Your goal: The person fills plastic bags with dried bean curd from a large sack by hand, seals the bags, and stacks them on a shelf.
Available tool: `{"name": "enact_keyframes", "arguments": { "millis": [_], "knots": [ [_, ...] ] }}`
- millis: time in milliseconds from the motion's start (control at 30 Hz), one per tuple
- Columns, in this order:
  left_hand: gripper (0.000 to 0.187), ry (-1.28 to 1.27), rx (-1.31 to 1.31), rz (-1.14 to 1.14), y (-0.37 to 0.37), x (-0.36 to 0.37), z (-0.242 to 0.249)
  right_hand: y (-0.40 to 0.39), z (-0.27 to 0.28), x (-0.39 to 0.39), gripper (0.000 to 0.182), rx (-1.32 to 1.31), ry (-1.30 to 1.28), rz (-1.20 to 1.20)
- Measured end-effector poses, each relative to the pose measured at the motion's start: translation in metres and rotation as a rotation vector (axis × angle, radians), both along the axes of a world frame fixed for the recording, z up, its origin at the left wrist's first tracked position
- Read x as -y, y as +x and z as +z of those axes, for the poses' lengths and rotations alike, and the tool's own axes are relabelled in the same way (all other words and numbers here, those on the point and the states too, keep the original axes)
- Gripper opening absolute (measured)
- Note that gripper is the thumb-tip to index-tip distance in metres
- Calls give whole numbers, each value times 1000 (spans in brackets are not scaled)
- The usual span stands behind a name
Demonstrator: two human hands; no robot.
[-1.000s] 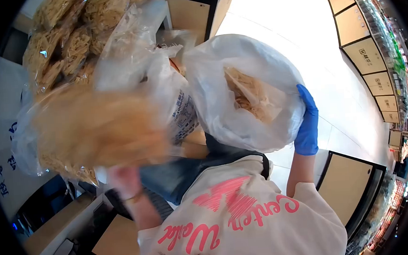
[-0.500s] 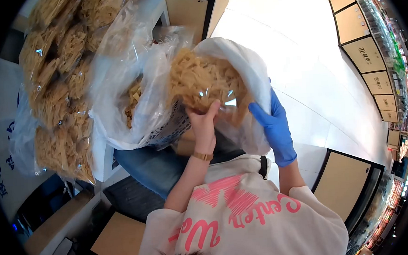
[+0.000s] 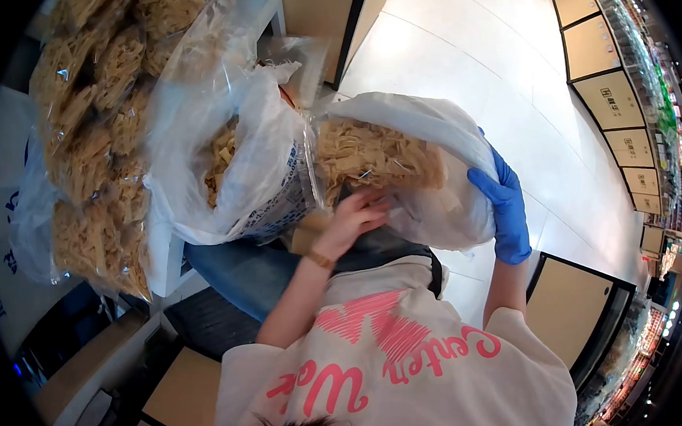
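My right hand, in a blue glove, grips the right side of a white plastic bag. Inside the bag's mouth lies a clear packet of pale brown dried strips, looking like dried tofu skin. My bare left hand, with a band on its wrist, is at the packet's lower edge. Its fingers are loosely bent and apart; whether they touch the plastic is hard to see. Left of them stands another white plastic bag, open at the top, with yellowish dried pieces inside.
Several clear packets of the same strips are piled at the left. A white stand shows beneath the bags. Wooden cabinets stand at the lower right, and tiled floor stretches ahead. Stocked shelves line the far right.
The white bag and my right hand have moved right, and the packet sits deeper in the bag. My left thumb has come off the packet's front, and the hand is lower.
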State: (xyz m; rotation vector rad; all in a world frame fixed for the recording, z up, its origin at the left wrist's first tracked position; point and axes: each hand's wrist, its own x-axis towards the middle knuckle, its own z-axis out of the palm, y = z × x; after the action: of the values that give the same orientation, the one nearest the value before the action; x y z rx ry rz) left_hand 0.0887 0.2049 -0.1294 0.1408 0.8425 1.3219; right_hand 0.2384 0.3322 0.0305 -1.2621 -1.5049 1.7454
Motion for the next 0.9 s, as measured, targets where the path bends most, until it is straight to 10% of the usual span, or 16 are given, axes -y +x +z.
{"name": "enact_keyframes", "arguments": {
  "millis": [167,267,367,433,800,900],
  "knots": [
    [40,-153,-96,-88,-61,65,-46,11,-10,-9,61,-17,-31,-6],
    [42,-180,215,344,-71,76,-53,24,-10,-14,63,-13,-57,97],
    [42,168,336,285,-78,51,-44,38,-2,-18,67,1,-47,237],
    [45,-136,71,108,-80,35,-46,47,2,-21,69,-100,-92,393],
    [75,38,-366,-300,-1,-22,34,-2,-7,1,61,190,174,270],
    [81,62,-274,5,24,-48,16,3,0,16,62,86,173,348]
  ]
}}
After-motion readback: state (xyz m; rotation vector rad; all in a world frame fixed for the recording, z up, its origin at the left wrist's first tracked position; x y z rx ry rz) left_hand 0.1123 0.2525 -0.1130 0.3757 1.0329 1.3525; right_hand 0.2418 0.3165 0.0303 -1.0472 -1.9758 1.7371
